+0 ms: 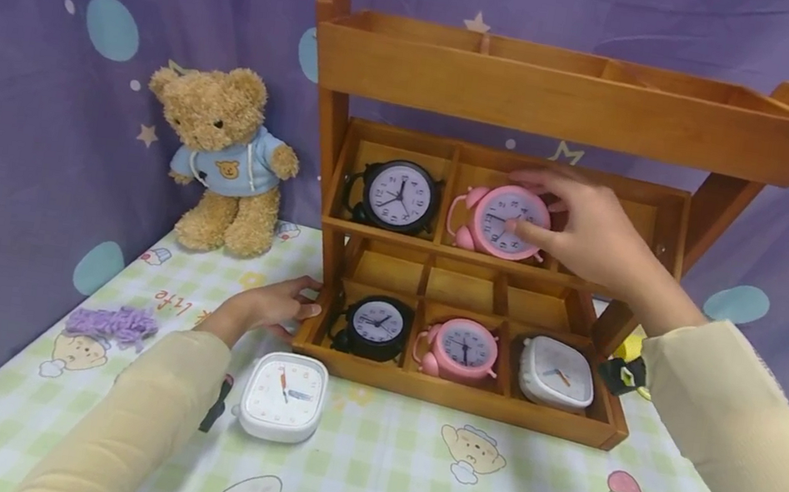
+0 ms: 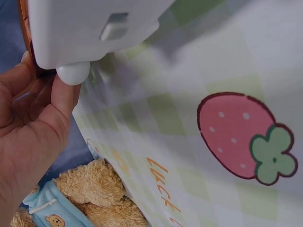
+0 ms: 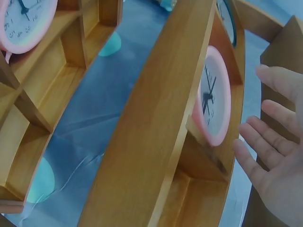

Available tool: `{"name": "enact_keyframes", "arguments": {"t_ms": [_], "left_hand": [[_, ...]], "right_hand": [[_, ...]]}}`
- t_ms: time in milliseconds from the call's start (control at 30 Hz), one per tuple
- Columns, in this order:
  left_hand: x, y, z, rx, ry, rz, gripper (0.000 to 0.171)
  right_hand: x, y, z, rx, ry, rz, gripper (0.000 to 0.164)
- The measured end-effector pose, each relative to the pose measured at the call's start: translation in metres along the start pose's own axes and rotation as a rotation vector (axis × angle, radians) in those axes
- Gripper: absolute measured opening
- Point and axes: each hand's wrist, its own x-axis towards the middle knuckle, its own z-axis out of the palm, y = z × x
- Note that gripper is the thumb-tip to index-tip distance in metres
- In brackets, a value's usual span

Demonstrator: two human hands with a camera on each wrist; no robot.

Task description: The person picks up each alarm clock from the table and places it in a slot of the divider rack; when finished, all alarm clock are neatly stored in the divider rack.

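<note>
In the head view, my right hand (image 1: pixel 594 228) is at a pink alarm clock (image 1: pixel 511 222) in the middle compartment of the shelf's middle tier. Its thumb lies before the dial and the fingers reach over the top edge. The right wrist view shows that hand (image 3: pixel 277 137) with fingers spread beside the pink clock (image 3: pixel 215 97), not curled round it. My left hand (image 1: pixel 270 308) grips the lower left end of the wooden shelf (image 1: pixel 536 102). A white square clock (image 1: pixel 284 399) lies face up on the table near it, its underside filling the left wrist view's top.
A black alarm clock (image 1: pixel 400 196) sits left of the pink one. The bottom tier holds another black clock (image 1: pixel 377 328), a pink clock (image 1: pixel 465 350) and a white clock (image 1: pixel 558 372). A teddy bear (image 1: pixel 225 159) stands left; purple fluff (image 1: pixel 113 322) lies on the checked cloth.
</note>
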Motion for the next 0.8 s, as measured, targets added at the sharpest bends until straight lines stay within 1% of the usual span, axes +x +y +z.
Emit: {"name": "enact_keyframes", "arguments": {"t_ms": [167,267,433,667,800], "left_hand": [[0.001,0.001,-0.001,0.004,0.006,-0.009,0.051],[0.001,0.002,-0.001,0.005,0.006,-0.011,0.052],[0.0,0.003,-0.001,0.009,-0.001,-0.008,0.052],[0.0,0.002,-0.002,0.005,-0.009,-0.009,0.052],[0.0,0.001,-0.001,-0.004,-0.013,-0.011,0.052]], "right_hand": [[-0.01,-0.006,0.004,0.003,0.087,-0.051,0.048],[-0.016,-0.011,0.007,0.007,0.116,-0.071,0.046],[-0.027,-0.017,0.017,0.031,0.153,-0.13,0.043],[-0.038,-0.022,0.035,0.135,0.129,-0.128,0.042],[-0.043,-0.026,0.046,0.193,0.105,-0.144,0.042]]}}
